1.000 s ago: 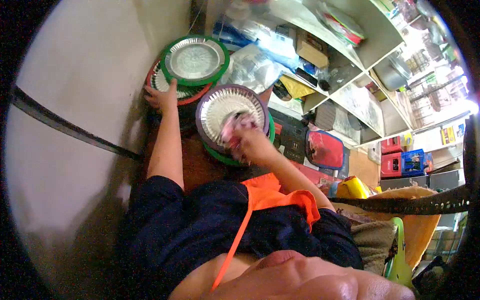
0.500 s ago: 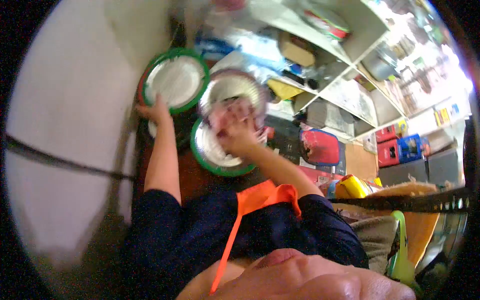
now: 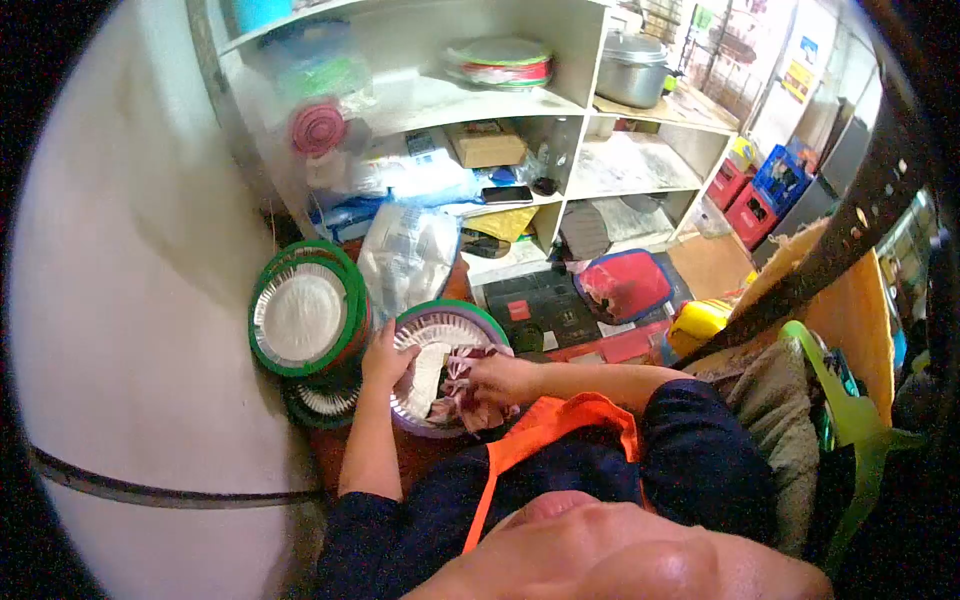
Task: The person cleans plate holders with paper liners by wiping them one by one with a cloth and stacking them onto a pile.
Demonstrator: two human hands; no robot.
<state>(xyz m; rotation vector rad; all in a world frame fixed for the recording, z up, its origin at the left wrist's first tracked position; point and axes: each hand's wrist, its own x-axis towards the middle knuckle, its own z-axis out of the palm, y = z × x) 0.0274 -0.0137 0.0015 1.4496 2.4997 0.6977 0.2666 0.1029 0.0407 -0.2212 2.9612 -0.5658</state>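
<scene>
A round plate [image 3: 429, 366] with a fluted silver centre and a purple rim lies in front of me, over a green-rimmed one. My left hand [image 3: 386, 362] grips its left edge, thumb over the rim. In my right hand [image 3: 503, 380] is a crumpled maroon-and-white cloth [image 3: 460, 378], pressed onto the right part of the plate; some fingertips are hidden by it. To the left stands a stack of green-rimmed plates [image 3: 302, 316] with silver centres. Another silver plate [image 3: 328, 399] shows partly beneath that stack.
A clear plastic bag [image 3: 408, 255] lies behind the plates. White shelves [image 3: 480, 105] hold wrapped plates [image 3: 500, 62], a cardboard box [image 3: 486, 143], a phone [image 3: 507, 195] and a metal pot [image 3: 633, 70]. A red-and-blue pad [image 3: 625, 284] lies to the right. A wall [image 3: 130, 250] borders my left.
My left hand has left the green-rimmed stack and now holds the purple-rimmed plate. That plate and my right hand with the cloth are closer to my body. The camera view has turned.
</scene>
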